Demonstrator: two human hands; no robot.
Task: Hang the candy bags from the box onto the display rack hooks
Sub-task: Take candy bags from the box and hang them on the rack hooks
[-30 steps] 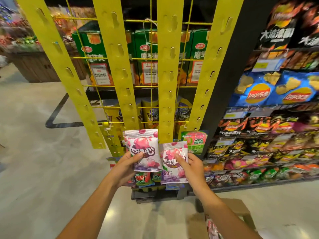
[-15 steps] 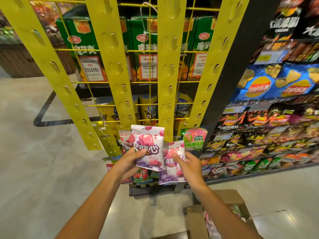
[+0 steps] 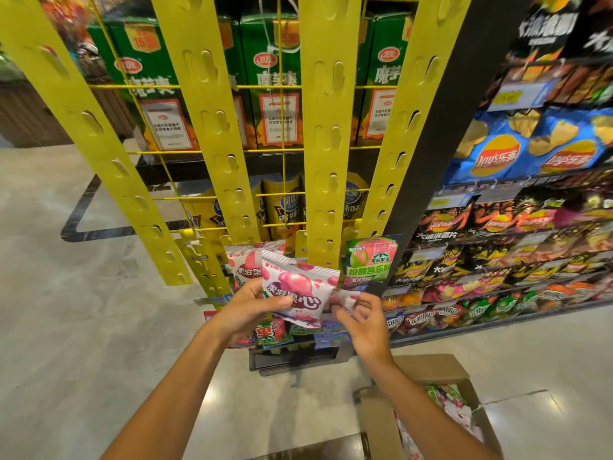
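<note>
Near the strips' low ends, left hand [image 3: 247, 310] grips a pink-and-white candy bag [image 3: 298, 288]; right hand [image 3: 361, 322] pinches another, mostly hidden. Few bags hang; the cardboard box [image 3: 441, 370] holds more.

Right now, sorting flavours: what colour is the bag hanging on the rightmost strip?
Green, with a pink patch; head view.

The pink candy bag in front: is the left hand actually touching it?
Touching. The head view shows the left hand pinching the pink candy bag, thumb across its front.
</note>
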